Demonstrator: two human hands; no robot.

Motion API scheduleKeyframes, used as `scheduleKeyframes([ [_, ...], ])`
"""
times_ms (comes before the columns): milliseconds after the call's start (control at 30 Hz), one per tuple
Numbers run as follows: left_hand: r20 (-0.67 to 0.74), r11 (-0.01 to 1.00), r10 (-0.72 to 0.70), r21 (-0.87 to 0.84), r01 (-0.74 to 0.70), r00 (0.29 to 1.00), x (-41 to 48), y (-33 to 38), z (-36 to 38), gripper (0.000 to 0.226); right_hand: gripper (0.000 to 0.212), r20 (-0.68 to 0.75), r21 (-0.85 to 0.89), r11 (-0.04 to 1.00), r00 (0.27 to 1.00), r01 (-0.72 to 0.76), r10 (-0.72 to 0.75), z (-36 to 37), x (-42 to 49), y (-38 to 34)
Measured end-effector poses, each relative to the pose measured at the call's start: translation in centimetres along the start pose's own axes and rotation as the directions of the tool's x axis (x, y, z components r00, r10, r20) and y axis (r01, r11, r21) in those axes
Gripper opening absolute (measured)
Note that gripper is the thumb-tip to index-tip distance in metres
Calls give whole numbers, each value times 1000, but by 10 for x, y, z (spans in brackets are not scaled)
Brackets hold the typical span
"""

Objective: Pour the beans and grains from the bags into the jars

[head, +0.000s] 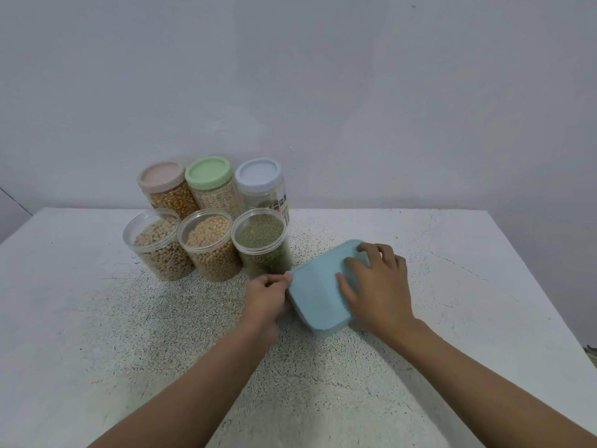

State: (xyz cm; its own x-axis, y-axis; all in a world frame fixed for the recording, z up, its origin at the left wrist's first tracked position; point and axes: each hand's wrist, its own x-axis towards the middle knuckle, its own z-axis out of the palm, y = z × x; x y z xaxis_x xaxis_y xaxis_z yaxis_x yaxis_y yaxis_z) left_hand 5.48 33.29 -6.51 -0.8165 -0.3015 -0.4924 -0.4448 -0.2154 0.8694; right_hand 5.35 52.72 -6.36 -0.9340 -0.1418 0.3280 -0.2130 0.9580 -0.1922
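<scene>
A rectangular container with a light blue lid (pixel 318 294) lies on the speckled table (pixel 129 318) at centre right. My right hand (pixel 376 286) rests flat on that lid with fingers spread. My left hand (pixel 268 297) pinches the lid's left edge. To the left stand three open clear jars: mixed pale beans (pixel 153 245), yellow soybeans (pixel 208 244), green mung beans (pixel 261 242). Behind them are three lidded jars with a pink lid (pixel 160 176), a green lid (pixel 208 173) and a pale blue lid (pixel 258 174). No bags are in view.
A plain grey wall rises behind the table. The table's far edge runs just behind the jars, and its right edge slants down toward the lower right corner, where a bit of patterned floor (pixel 591 352) shows.
</scene>
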Motion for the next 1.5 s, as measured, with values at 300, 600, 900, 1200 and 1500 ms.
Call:
scheduleKeyframes([
  [300,99,959,-142,-232,162,985,-6,8,20,26,43,21,233,952,980,-198,199,13,21,18],
  [600,209,930,-246,-224,292,946,-2,15,19,29,86,249,641,542,815,-544,523,21,81,6],
  [900,272,859,-289,-348,374,918,3,23,24,33,44,441,815,177,789,-552,428,33,99,-12],
  [1200,284,832,-335,-358,423,898,10,20,24,32,31,424,795,255,805,-550,414,32,111,-16],
  [1500,296,861,-334,-290,417,895,10,20,16,33,23,363,780,360,839,-512,405,30,100,-16],
])
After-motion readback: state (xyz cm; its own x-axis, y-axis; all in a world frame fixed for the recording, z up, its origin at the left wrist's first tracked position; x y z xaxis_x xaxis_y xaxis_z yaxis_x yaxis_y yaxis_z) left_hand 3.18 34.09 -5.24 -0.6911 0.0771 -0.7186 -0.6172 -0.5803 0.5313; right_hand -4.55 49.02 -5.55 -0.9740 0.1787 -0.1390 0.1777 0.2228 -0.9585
